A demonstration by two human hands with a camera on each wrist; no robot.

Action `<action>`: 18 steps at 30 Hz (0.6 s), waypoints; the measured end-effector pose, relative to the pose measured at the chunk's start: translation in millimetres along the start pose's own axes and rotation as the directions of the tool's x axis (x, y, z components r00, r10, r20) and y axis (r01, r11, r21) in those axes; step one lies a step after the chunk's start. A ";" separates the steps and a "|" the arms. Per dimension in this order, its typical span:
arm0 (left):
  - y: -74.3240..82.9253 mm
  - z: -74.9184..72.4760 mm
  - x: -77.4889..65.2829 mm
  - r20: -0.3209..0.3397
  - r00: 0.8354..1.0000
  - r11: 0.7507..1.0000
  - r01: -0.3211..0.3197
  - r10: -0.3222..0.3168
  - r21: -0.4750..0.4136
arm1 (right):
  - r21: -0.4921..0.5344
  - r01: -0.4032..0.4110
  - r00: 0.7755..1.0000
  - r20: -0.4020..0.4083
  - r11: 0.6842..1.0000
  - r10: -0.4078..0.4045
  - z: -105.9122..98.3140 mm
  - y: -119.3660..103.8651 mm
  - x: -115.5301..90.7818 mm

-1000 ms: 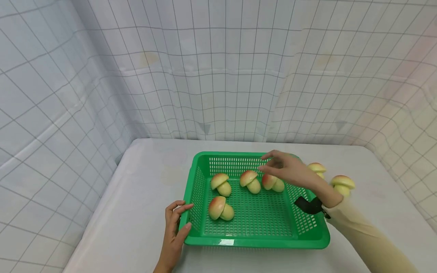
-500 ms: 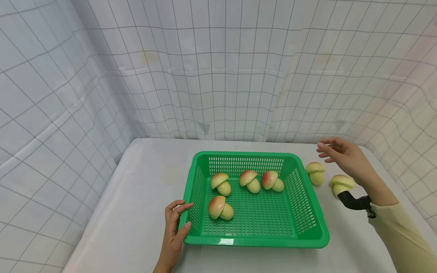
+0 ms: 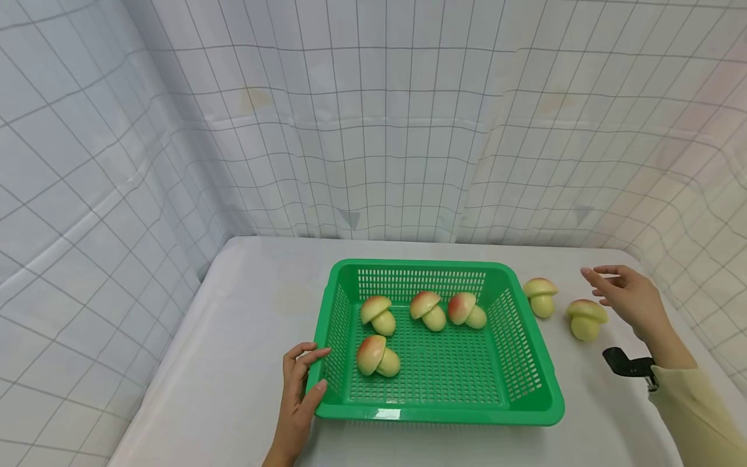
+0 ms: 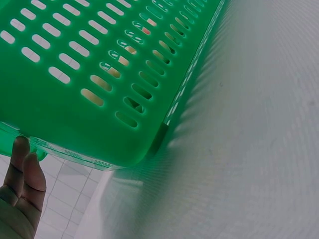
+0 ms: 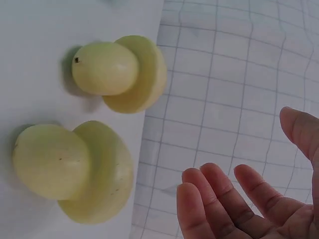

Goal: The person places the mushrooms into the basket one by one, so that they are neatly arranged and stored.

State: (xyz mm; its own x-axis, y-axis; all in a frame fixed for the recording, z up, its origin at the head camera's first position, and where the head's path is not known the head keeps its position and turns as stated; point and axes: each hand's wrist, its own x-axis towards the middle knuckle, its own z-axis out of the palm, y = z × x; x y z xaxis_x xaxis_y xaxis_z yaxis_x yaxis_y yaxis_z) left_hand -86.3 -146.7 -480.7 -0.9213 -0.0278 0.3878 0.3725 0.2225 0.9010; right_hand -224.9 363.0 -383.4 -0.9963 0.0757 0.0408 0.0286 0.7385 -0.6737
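A green plastic basket (image 3: 438,415) with slotted walls stands on the white table, several toy mushrooms (image 3: 378,355) with reddish-yellow caps lying inside. My left hand (image 3: 296,402) holds its left rim, fingers and thumb bent over the edge; in the left wrist view fingertips (image 4: 34,172) meet the rim from outside. To the right of the basket sit two more toy mushrooms, one close to the wall (image 3: 541,297) and one nearer my right hand (image 3: 633,299). That hand hovers empty just right of this second mushroom (image 3: 586,319), its fingers loosely bent and thumb apart.
White cloth with a grey grid (image 3: 408,130) hangs behind the table and along both sides. A black wrist camera mount (image 3: 627,363) juts from the right wrist. The white tabletop (image 3: 245,337) extends left of the basket.
My right hand has moved from over the basket out to the right, past the two mushrooms, and then lower beside them. My left hand and the basket have stayed put.
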 end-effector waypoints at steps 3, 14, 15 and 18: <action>-1.0 0.3 -0.3 -0.002 1.000 1.000 -0.015 0.015 0.002 | -0.051 -0.041 0.999 0.009 0.998 0.041 2.4 10.3 -2.8; 0.2 1.0 0.5 -0.021 0.999 0.999 -0.040 0.040 0.007 | -0.141 -0.102 0.994 0.019 0.985 0.105 9.2 33.9 -8.1; -0.1 1.1 0.4 -0.022 0.999 0.999 -0.040 0.040 0.007 | -0.150 -0.104 0.994 0.015 0.983 0.108 9.8 34.8 -8.8; -1.8 0.9 0.0 -0.022 0.999 0.999 -0.032 0.032 0.006 | -0.176 -0.128 0.991 0.010 0.976 0.132 11.9 36.6 -10.9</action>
State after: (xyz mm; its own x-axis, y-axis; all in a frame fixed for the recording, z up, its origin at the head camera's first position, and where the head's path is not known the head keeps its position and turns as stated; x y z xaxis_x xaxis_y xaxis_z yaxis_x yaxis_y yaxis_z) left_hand -87.0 -146.3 -482.4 -0.9060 -0.0425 0.4210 0.4013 0.2292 0.8868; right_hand -213.9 381.3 -417.3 -0.9846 0.1657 -0.0554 0.1695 0.8290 -0.5329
